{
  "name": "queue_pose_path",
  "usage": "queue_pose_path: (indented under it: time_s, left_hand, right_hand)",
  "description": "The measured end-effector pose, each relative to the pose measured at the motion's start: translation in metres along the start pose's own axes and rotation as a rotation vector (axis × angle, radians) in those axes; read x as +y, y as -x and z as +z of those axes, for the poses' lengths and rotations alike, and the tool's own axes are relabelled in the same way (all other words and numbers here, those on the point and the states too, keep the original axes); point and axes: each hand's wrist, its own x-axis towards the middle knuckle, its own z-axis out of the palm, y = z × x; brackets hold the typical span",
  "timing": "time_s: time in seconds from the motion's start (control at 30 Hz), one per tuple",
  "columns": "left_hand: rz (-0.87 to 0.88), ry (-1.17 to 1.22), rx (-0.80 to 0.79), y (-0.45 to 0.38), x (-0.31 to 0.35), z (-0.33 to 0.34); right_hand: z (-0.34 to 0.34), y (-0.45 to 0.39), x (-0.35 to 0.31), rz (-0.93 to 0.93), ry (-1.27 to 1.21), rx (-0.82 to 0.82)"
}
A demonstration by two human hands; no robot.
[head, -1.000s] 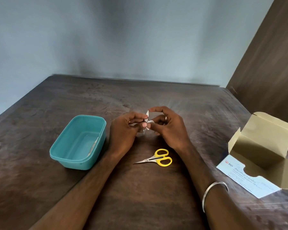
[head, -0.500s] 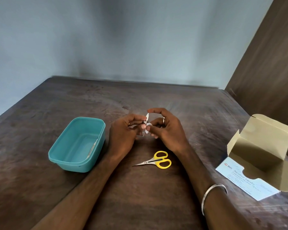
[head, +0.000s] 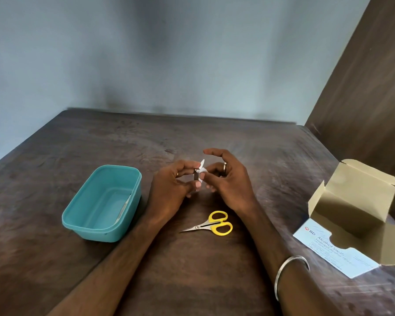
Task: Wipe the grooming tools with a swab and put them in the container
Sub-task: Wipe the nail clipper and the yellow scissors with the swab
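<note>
The open cardboard box (head: 360, 215) is marked "BD – Alcohol swab". A small metal nail clipper (head: 197, 174) is pinched by the left hand (head: 171, 190), while a white swab (head: 202, 168) is pressed on it by the right hand (head: 228, 181) – the index finger is now raised, unlike before. The yellow scissors (head: 211, 224) lie near both wrists; the teal container (head: 100, 201) sits left, one metal tool (head: 123, 207) inside.

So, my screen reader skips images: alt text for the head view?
Left hand holds a small metal nail clipper while the right hand wipes it with a white swab; teal container left, yellow scissors below.
</note>
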Motion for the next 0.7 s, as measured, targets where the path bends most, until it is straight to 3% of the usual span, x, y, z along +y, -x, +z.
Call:
queue_pose_path:
  time_s: [0.7]
  left_hand:
    - [0.041, -0.057, -0.017, 0.0014, 0.0025, 0.0035]
  right_hand:
    - [0.0016, -0.0012, 0.0008, 0.025, -0.009, 0.027]
